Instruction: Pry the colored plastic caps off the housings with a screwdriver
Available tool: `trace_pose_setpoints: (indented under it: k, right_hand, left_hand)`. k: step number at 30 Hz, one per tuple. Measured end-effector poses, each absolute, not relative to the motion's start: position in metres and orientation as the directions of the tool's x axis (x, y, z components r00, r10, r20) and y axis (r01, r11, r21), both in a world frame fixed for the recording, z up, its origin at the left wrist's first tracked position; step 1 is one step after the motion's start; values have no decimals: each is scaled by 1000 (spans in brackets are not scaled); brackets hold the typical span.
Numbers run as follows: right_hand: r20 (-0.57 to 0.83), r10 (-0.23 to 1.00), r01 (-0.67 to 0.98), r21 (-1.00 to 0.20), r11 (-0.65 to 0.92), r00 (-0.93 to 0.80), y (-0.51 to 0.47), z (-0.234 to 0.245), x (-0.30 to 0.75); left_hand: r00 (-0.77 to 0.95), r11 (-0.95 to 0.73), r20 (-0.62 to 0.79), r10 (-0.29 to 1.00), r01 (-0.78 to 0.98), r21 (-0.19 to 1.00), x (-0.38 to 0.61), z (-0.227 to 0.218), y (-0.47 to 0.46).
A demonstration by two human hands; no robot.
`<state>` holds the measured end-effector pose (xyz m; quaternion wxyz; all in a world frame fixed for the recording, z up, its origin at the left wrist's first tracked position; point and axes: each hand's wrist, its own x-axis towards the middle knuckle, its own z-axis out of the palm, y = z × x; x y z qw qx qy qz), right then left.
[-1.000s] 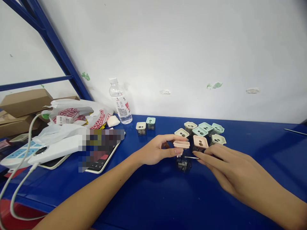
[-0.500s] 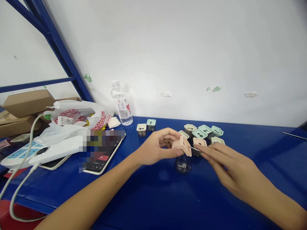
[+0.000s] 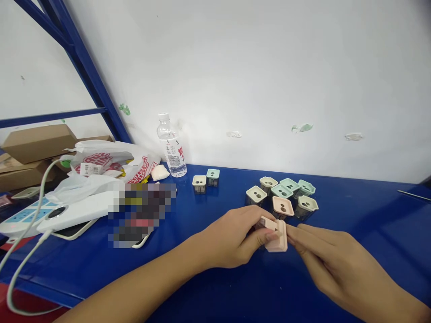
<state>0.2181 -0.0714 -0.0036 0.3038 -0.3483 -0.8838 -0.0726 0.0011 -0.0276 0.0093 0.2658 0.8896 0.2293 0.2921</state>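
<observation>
My left hand (image 3: 237, 235) is closed around a peach pencil sharpener top (image 3: 278, 241), turned on its side with its rim towards the right. My right hand (image 3: 332, 255) is close against that rim with its fingers pressed together. The thin metal rod in the right fingers is hidden now; only the earlier view shows it. Just behind the hands stands a group of double-hole pencil sharpeners with dark see-through bodies: a peach one (image 3: 283, 206), a cream one (image 3: 256, 194), a mint one (image 3: 281, 190) and several more.
A cream sharpener (image 3: 199, 183) and a mint sharpener (image 3: 213, 176) stand apart, near a water bottle (image 3: 173, 152). Left are a partly blurred phone (image 3: 144, 215), a power strip (image 3: 25, 220), plastic bags (image 3: 101, 157) and cardboard boxes (image 3: 40, 141). Another thin metal rod (image 3: 414, 195) lies far right.
Both hands have moved down and to the right with the peach top, which has turned. The rod has gone out of sight, and the clear body on the table is now covered by my left hand.
</observation>
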Motion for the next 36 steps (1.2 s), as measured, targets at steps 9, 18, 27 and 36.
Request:
trace_pose_setpoints:
  k: [9,18,27,36]
  right_hand:
    - [617,533,673,-7,739,-579,-74,-4,212]
    - [617,568,644,-127,754,-544,-79,7,205]
    - [713,408,683,137,717,-571,-78,-5,207]
    - [719,374,676,180,715,-587,-79,-8,208]
  left_hand:
    - [752,-704,305,585,284,652,2,8,-30]
    - [764,-746,309,566,315,587,3,11,-32]
    - [758,-702,296,581,284,653,5,10,-39]
    - [749,-693,293,594,292,659,5,9,-40]
